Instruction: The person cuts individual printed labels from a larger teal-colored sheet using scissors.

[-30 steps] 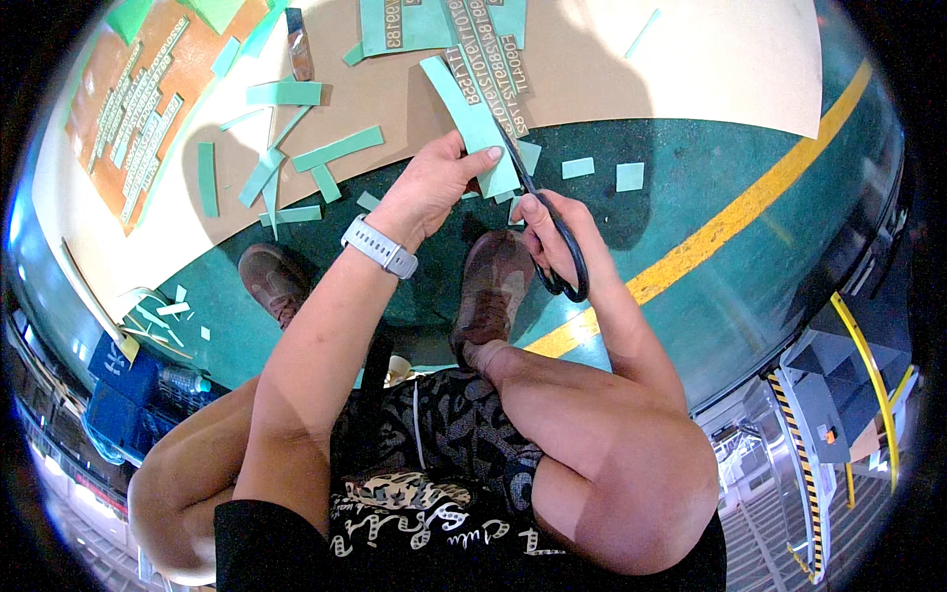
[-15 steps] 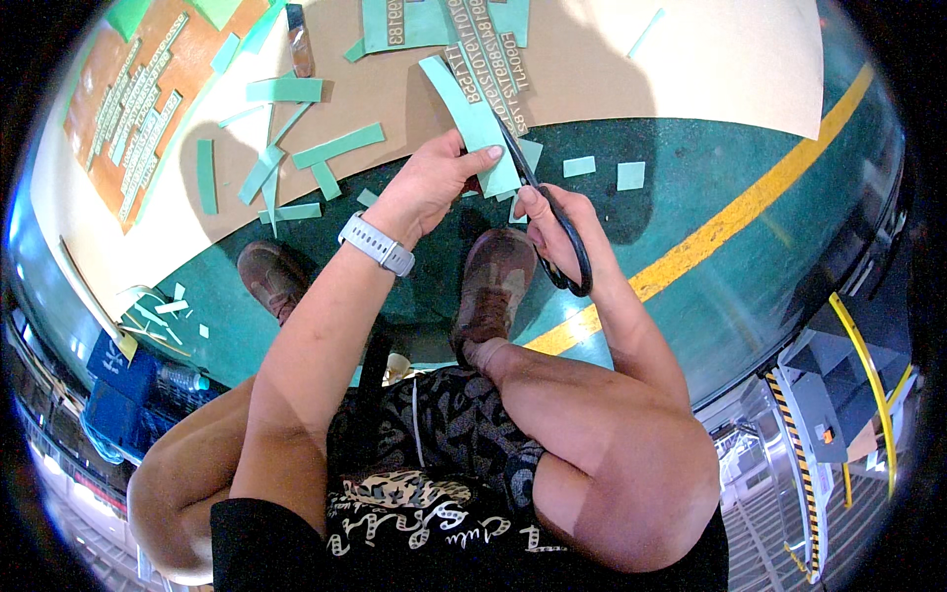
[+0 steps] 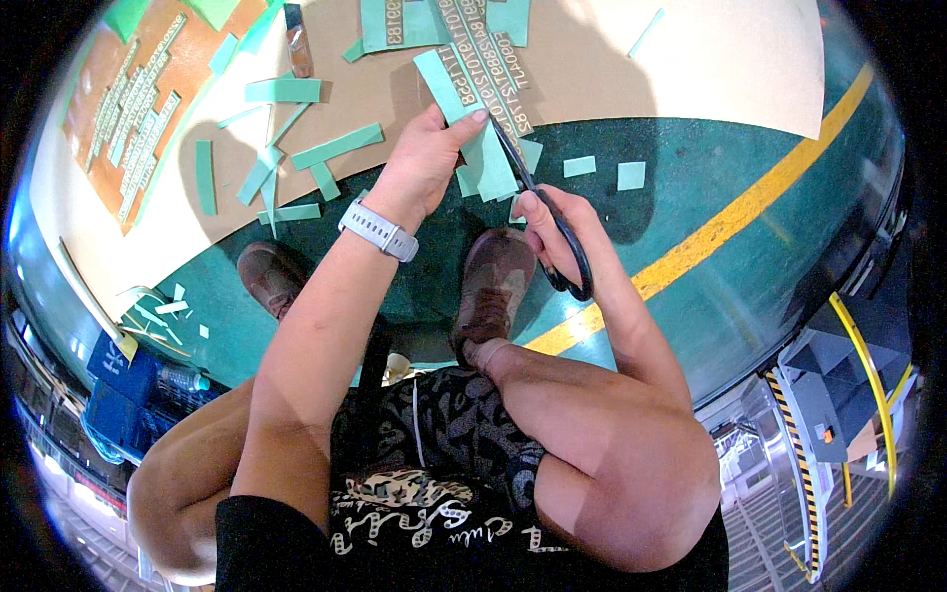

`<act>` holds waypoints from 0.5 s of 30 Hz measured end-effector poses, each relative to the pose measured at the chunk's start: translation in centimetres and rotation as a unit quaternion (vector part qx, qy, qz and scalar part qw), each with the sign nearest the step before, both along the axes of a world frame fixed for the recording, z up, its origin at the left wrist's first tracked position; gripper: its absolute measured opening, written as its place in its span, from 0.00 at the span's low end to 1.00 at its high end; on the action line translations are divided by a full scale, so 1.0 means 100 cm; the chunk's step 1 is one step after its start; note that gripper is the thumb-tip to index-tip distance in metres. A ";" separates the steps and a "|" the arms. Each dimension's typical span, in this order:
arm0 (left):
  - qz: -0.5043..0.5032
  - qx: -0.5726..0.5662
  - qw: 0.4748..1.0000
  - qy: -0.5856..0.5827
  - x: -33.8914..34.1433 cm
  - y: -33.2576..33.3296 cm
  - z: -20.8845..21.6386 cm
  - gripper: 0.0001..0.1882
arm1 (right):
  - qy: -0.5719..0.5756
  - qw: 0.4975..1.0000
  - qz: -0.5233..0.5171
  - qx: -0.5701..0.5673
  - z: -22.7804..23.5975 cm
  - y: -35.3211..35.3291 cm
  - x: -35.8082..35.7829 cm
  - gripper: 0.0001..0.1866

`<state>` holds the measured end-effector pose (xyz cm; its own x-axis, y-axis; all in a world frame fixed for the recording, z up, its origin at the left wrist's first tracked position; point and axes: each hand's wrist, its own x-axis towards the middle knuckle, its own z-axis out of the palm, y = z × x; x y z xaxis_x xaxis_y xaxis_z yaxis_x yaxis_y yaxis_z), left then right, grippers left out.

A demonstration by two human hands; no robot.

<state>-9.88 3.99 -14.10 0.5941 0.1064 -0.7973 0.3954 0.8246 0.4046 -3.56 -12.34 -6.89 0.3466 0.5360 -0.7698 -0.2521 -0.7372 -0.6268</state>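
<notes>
My left hand point(image 3: 419, 163) pinches a light green strip point(image 3: 489, 170) between thumb and fingers, partway along its length. The strip's near end hangs free beyond the thumb. My right hand point(image 3: 570, 229) grips black-handled scissors point(image 3: 580, 259), with fingers through the loops. Their blades point away from me along the strip's right edge, next to a lettered piece point(image 3: 485, 61) with raised or cut characters. The blade tips are hidden among the strip and lettering, so how far they are apart does not show.
Several green offcuts point(image 3: 337, 146) lie on a brown sheet point(image 3: 592, 74), and small green pieces point(image 3: 630, 176) on the green floor. An orange lettered panel point(image 3: 123, 109) is at far left. A yellow line point(image 3: 710, 242) crosses the floor at right. My shoes point(image 3: 493, 281) are below my hands.
My left hand has slid away from me along the green strip, so more of its near end shows. The right hand and scissors have barely moved.
</notes>
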 end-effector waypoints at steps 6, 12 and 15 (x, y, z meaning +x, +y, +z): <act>-0.008 0.005 1.000 -0.017 -0.002 0.000 0.002 0.16 | -0.007 1.000 0.009 -0.015 -0.001 0.002 0.002 0.25; -0.021 0.007 1.000 -0.017 -0.001 0.001 0.003 0.16 | -0.027 0.999 0.016 -0.014 -0.007 -0.001 0.002 0.24; -0.024 0.007 0.999 -0.019 -0.001 0.001 0.000 0.16 | -0.030 0.999 0.008 -0.021 -0.008 0.000 0.000 0.24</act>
